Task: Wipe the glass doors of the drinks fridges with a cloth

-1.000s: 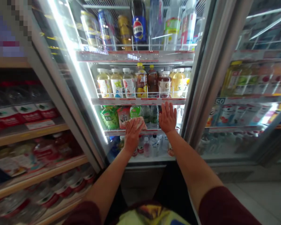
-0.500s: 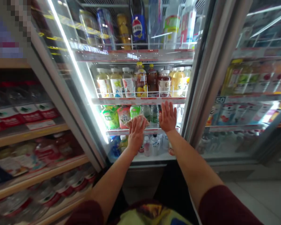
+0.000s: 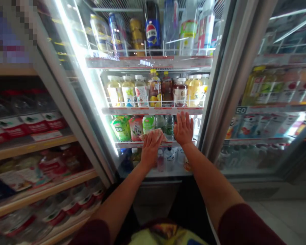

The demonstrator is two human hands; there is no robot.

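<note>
Crumpled, pale pink cloth point(image 3: 157, 135)

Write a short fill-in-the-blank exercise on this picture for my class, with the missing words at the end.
1. The pink cloth is under the fingers of the person's ____ hand.
2. The pouch just left of the red pouch is mainly coloured ____.
3. The dark bottle with a blue label stands on the ____ visible shelf.

Missing words: left; green; top

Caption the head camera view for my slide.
Left hand on a pink cloth, right hand open beside it, before lit drinks shelves.
</note>
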